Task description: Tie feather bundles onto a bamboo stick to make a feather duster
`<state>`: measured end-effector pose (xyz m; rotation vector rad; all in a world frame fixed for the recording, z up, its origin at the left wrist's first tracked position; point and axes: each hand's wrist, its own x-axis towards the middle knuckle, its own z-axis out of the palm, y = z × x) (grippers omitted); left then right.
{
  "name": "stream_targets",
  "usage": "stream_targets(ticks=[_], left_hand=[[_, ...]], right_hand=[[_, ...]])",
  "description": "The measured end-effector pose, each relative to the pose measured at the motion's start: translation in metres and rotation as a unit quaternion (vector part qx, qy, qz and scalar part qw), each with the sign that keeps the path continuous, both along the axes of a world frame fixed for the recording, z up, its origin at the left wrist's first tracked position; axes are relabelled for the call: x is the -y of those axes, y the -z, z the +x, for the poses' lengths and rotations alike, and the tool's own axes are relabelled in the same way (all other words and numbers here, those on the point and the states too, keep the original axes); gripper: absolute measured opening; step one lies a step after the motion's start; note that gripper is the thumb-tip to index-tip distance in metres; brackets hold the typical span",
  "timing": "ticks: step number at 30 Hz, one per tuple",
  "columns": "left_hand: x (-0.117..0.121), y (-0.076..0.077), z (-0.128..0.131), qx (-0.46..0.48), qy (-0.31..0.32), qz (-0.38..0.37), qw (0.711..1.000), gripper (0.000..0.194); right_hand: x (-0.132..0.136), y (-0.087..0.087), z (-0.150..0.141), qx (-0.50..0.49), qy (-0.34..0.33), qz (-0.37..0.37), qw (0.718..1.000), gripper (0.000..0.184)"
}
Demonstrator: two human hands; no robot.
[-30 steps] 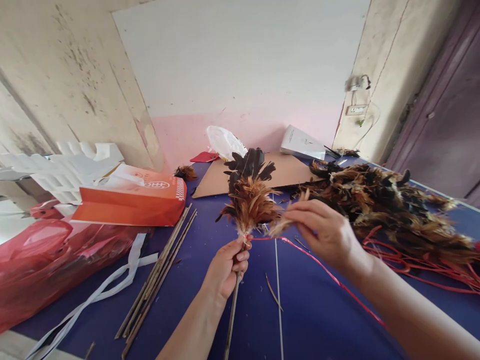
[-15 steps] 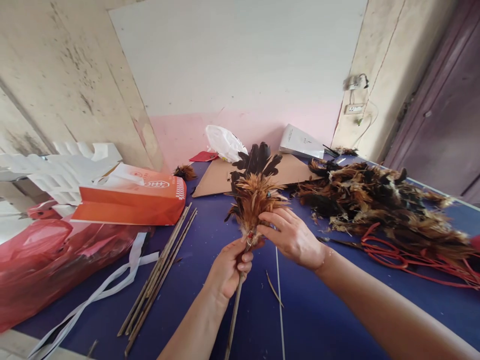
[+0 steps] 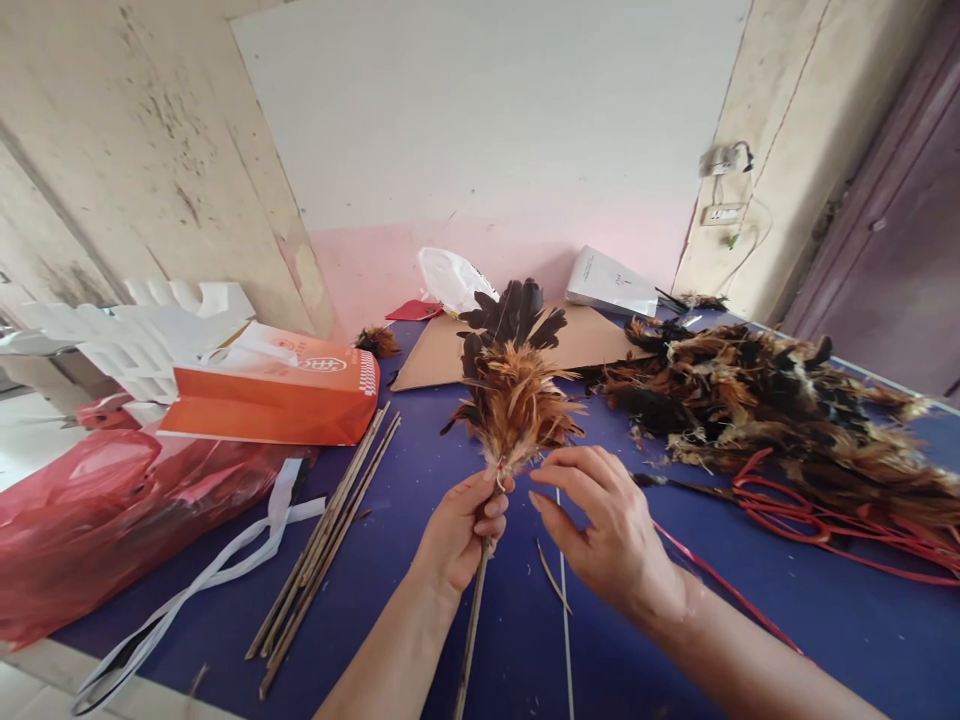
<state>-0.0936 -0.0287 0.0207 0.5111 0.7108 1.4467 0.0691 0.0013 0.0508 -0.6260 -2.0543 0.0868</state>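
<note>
In the middle of the view is a feather duster [image 3: 517,400], brown feathers with black ones at the top, bound onto a thin stick. My left hand [image 3: 459,530] is closed around the stick just below the feather base, where a pale binding shows. My right hand [image 3: 604,515] is just right of that base, its fingers curved and apart, with nothing clearly visible between them. A thin red strand [image 3: 727,590] runs behind my right wrist and forearm; where its near end goes is hidden.
On the blue table [image 3: 637,660], a feather pile [image 3: 750,390] and tangled red cord [image 3: 780,510] lie right. Several sticks [image 3: 322,550], an orange bag [image 3: 277,400], a red plastic bag [image 3: 112,510] and white strap [image 3: 247,560] lie left. Cardboard [image 3: 427,360] is behind the duster.
My right hand has drawn away from the feathers, down and to the right, its fingers spreading. The red strand now shows beside its wrist. My left hand keeps its hold.
</note>
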Motion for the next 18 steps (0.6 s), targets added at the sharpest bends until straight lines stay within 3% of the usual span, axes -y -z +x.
stream_targets(ticks=[3,6,13,18], left_hand=[[0.001,0.0,0.003,-0.01,-0.011,0.007,1.0,0.009],[0.001,0.001,0.005,-0.019,-0.006,0.009,1.0,0.012],[0.003,0.0,0.007,-0.022,0.011,0.007,1.0,0.016],[0.003,0.0,0.008,-0.029,0.005,0.004,1.0,0.016]], right_hand=[[-0.001,0.004,-0.008,-0.022,-0.013,-0.194,0.981,0.018],[-0.008,0.008,-0.017,-0.054,-0.046,-0.312,0.947,0.025],[-0.015,0.02,-0.03,-0.134,-0.081,-0.396,0.905,0.016],[-0.017,0.027,-0.032,-0.187,-0.119,-0.484,0.846,0.017]])
